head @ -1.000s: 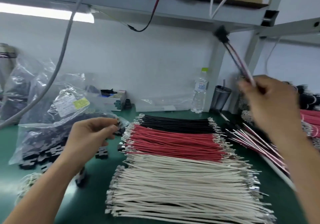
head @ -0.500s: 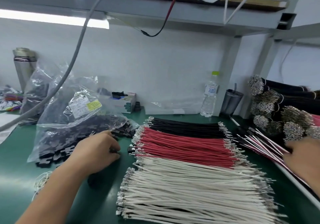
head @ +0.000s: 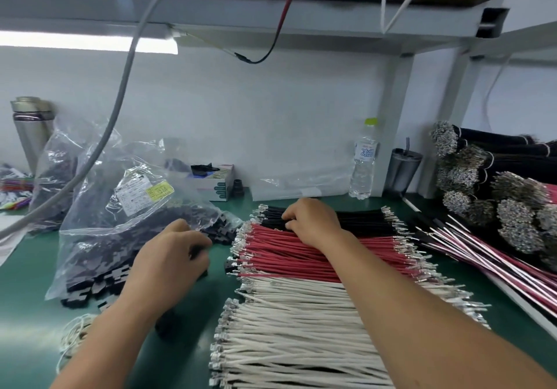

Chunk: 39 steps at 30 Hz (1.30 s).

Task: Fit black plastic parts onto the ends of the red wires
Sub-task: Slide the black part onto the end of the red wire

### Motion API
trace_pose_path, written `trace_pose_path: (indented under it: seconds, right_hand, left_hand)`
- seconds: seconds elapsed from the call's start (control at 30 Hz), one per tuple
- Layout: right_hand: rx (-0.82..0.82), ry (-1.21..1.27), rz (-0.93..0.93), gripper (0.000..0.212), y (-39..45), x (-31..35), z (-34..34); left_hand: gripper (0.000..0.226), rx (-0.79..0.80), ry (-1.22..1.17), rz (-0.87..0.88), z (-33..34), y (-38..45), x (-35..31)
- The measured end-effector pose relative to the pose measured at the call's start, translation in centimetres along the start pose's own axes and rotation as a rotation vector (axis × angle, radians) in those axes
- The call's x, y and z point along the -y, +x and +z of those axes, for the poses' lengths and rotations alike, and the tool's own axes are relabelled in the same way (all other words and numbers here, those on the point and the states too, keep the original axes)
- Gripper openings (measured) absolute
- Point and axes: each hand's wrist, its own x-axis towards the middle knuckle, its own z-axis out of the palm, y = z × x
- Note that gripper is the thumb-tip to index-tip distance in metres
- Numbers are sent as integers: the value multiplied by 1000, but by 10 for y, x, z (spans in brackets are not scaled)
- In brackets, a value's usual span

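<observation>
A row of red wires [head: 271,253] with metal terminals lies on the green bench, between black wires [head: 367,223] and white wires [head: 286,328]. My right hand [head: 313,223] reaches over them, its curled fingertips pinching at the upper edge of the red row, where it meets the black wires. Loose black plastic parts [head: 223,232] spill from a clear bag [head: 120,223] on the left. My left hand [head: 171,262] rests at the bag's mouth with its fingers curled over a black part. One black part [head: 229,265] lies by the red wires' left ends.
Bundled wires [head: 482,192] are stacked at the right, with loose red, white and black wires [head: 497,262] in front of them. A water bottle [head: 363,165], a grey cup [head: 402,171] and a small box [head: 217,180] stand along the back wall. A grey cable [head: 120,102] hangs at the left.
My right hand came down from the raised wire set at the right and moved left onto the red and black wires. My left hand dropped to the black parts by the bag.
</observation>
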Motion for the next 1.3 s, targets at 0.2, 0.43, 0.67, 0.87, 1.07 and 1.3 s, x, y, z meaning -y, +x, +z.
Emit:
trace_pose_path:
  seconds: [0.2, 0.43, 0.67, 0.87, 1.07, 1.3]
  right_hand:
    - [-156, -207, -98, 17, -2, -4, 0]
    - [-498, 69, -50, 15, 13, -13, -48]
    - [-746, 616, 67, 14, 13, -31, -116]
    - [-805, 828, -85, 19, 2, -16, -155]
    - [-450, 365, -261, 8, -65, 17, -114]
    - [-316, 322, -320, 7, -107, 22, -29]
  left_hand:
    - [17, -59, -108, 3, 8, -1, 1]
    - [17, -68, -491, -227, 9, 1, -7]
    - [26, 23, -924, -332, 2, -2, -18]
    - [16, 3, -978, -279, 6, -5, -28]
    - [23, 54, -982, -158, 5, -8, -36]
    - [27, 137, -1017, -183, 8, -11, -45]
